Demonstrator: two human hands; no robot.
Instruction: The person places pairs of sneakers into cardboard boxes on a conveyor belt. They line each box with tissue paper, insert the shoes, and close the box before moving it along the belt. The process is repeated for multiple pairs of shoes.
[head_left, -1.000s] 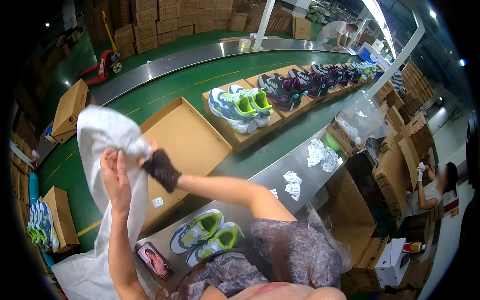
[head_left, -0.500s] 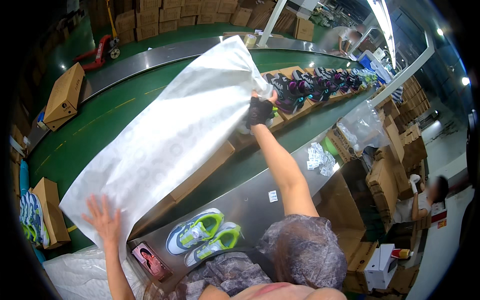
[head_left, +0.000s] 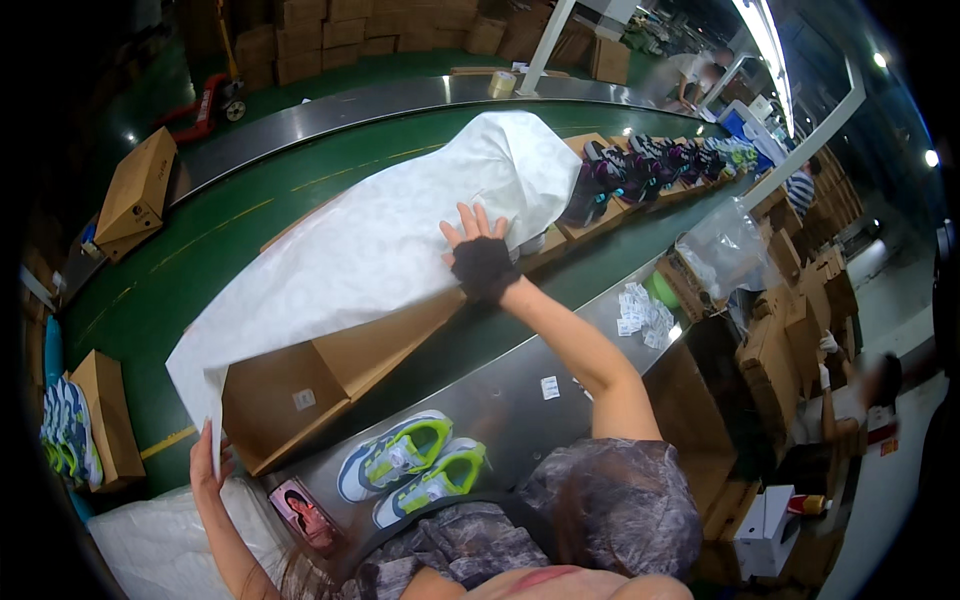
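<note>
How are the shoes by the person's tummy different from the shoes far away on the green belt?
The near pair of sneakers is grey with bright lime and lies straight on the steel counter. The far shoes look darker, purple and black, and sit in cardboard boxes on the green belt. There are two near ones and many far ones in a row. All are sports shoes.

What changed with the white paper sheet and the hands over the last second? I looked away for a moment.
The white paper sheet, first bunched in both hands, was spread out and lowered across the open cardboard box. The right hand now presses flat on it; the left hand has dropped to its lower corner. The pair of sneakers on the metal counter stayed put.
</note>
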